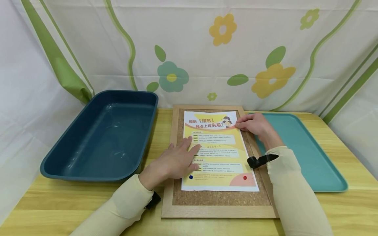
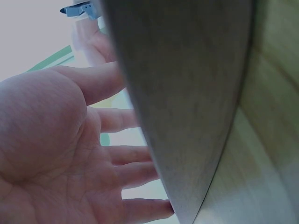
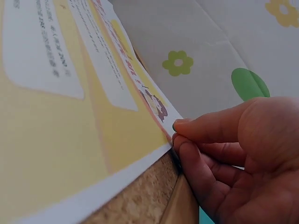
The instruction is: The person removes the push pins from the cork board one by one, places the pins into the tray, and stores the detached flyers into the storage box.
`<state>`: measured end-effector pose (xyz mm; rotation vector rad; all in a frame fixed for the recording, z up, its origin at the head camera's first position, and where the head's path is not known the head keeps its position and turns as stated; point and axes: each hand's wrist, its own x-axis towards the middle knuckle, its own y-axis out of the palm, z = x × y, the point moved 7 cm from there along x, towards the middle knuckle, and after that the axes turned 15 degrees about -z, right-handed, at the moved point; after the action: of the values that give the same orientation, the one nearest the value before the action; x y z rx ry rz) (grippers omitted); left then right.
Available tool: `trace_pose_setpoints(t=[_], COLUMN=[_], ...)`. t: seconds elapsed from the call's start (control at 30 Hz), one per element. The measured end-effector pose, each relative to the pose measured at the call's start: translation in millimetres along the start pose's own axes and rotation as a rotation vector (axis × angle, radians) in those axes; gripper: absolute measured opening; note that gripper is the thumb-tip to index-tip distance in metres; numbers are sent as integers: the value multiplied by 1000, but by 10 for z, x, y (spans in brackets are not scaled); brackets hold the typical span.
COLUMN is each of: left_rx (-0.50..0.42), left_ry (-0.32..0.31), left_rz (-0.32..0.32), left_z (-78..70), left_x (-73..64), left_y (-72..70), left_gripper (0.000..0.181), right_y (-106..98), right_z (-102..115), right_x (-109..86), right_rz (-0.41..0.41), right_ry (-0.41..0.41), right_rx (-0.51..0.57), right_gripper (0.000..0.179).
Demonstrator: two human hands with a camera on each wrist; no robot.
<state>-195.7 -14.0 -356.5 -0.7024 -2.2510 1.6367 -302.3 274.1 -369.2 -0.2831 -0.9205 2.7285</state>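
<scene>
A printed yellow-and-white poster (image 1: 217, 152) lies on a wood-framed cork board (image 1: 220, 198). At its lower corners sit a blue push pin (image 1: 191, 177) and a red push pin (image 1: 244, 177). My left hand (image 1: 178, 159) rests on the poster's left edge with fingers spread; the left wrist view shows its palm beside the frame's side (image 2: 182, 93). Up at the poster's top right edge is my right hand (image 1: 254, 124). Its thumb and forefinger pinch a green push pin (image 3: 175, 126), mostly hidden, of which a small green bit shows at the thumb tip.
A deep dark-blue tub (image 1: 97, 137) stands to the left of the board. On the right lies a flat teal tray (image 1: 307, 157), partly behind my right arm. A white flowered curtain (image 1: 195, 42) hangs behind the wooden table (image 1: 59, 203).
</scene>
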Motion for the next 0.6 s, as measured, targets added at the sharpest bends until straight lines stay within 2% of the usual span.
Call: trace_pose_setpoints(t=[0.27,0.6], left_rx=[0,-1], left_ry=[-1,1], left_rz=[2,6], left_z=[-1,-2], left_x=[-4,0], left_y=[1,4], left_gripper=[70,70], right_y=[-12,-27], right_z=[-40,-61], right_x=[-45,-105], right_rz=[15,34], right_ry=[19,-3], right_rx=[29,55], right_gripper=[34,33])
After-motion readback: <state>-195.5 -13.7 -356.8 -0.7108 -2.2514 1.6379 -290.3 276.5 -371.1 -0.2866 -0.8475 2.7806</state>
